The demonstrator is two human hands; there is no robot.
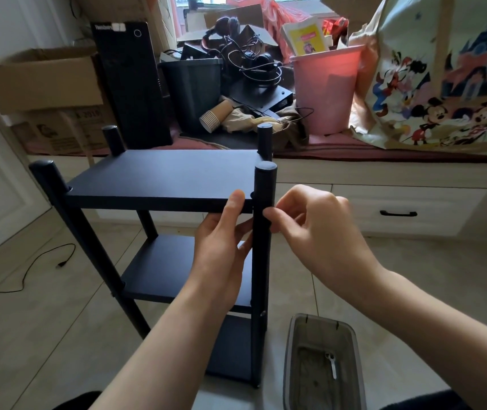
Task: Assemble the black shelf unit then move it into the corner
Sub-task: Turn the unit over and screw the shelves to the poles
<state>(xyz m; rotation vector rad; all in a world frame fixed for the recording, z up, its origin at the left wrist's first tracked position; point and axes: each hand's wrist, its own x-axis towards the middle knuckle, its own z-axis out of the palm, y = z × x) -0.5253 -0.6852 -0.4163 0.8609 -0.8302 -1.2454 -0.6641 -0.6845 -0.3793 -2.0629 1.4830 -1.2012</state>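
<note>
— Shelf unit (159,173), black, three tiers on four round posts, standing upright on a tiled floor before a cluttered window seat (384,155). Where are the hands?

— Both at the near right post (261,261), just under the top board. The left hand (221,247) has its thumb on the board's front edge and fingers curled beneath. The right hand (316,229) pinches at the post; whether a small fastener sits between the fingertips is too dark to tell.

— How would it handle?

— Probably rigid and fairly light, with smooth boards. Gripping two posts below a board looks safest. A clear plastic box (322,362) sits on the floor near its foot.
</note>
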